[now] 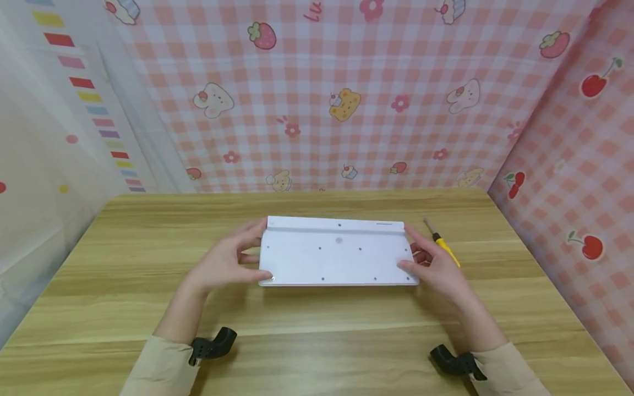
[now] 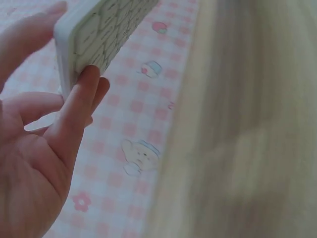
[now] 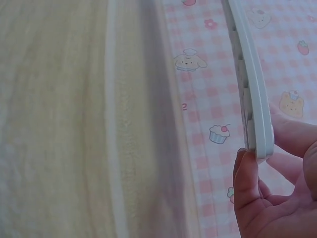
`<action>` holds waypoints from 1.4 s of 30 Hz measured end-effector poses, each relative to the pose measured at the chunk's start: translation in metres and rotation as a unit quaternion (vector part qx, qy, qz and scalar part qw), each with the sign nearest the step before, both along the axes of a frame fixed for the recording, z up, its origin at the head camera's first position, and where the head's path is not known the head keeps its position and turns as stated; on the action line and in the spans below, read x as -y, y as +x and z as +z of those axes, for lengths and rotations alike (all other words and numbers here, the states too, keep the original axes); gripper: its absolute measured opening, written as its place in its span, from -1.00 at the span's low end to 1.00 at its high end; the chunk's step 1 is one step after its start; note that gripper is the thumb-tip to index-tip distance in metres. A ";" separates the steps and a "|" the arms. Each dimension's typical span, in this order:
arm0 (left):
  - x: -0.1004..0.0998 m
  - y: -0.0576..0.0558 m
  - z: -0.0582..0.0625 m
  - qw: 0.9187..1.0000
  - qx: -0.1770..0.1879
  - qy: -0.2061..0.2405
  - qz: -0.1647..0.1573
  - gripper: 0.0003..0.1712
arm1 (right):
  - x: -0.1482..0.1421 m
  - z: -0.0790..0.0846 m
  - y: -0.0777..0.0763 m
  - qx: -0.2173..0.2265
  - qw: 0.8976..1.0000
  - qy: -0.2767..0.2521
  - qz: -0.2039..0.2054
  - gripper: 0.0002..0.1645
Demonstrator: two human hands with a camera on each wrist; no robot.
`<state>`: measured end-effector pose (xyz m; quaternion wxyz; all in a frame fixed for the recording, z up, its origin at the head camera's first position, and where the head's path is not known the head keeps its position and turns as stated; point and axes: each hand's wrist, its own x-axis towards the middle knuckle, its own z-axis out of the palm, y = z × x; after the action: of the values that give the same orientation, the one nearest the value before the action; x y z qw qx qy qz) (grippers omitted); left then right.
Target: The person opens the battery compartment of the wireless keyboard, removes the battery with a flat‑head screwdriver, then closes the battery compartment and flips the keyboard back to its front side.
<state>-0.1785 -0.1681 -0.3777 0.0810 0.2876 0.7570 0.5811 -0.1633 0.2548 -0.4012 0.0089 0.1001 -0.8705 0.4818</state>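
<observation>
A white keyboard (image 1: 342, 261) is held up off the table with its underside toward the head camera; several small screws dot that face. Its keys (image 2: 101, 32) show on the other side in the left wrist view. At one short end my left hand (image 1: 230, 261) grips it, thumb on the underside and fingertips against the key side. The opposite end is pinched by my right hand (image 1: 436, 267), thumb again on the underside. In the right wrist view the keyboard (image 3: 255, 94) appears edge-on between the fingers.
On the wooden table (image 1: 317, 341) a screwdriver (image 1: 446, 250) with a yellow and black handle lies just beyond my right hand. Pink checked cloth (image 1: 317, 110) hangs behind the table and along its right side. A pale cloth (image 1: 44, 165) covers the left.
</observation>
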 end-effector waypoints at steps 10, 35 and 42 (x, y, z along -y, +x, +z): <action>0.016 0.001 -0.026 0.999 0.025 -0.035 0.013 0.09 | 0.003 -0.007 -0.002 -0.004 0.998 0.030 0.052 -0.09; 0.033 0.012 -0.044 0.993 0.062 -0.097 0.025 0.08 | 0.019 -0.022 -0.007 0.044 0.990 0.099 0.093 -0.01; 0.035 0.013 -0.045 0.992 0.055 -0.109 0.029 0.07 | 0.021 -0.023 -0.006 0.042 0.990 0.106 0.088 0.02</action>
<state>-0.1656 -0.2032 -0.4230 0.1366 0.2223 0.8185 0.5119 -0.1691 0.2340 -0.4245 -0.0805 0.1563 -0.9042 0.3892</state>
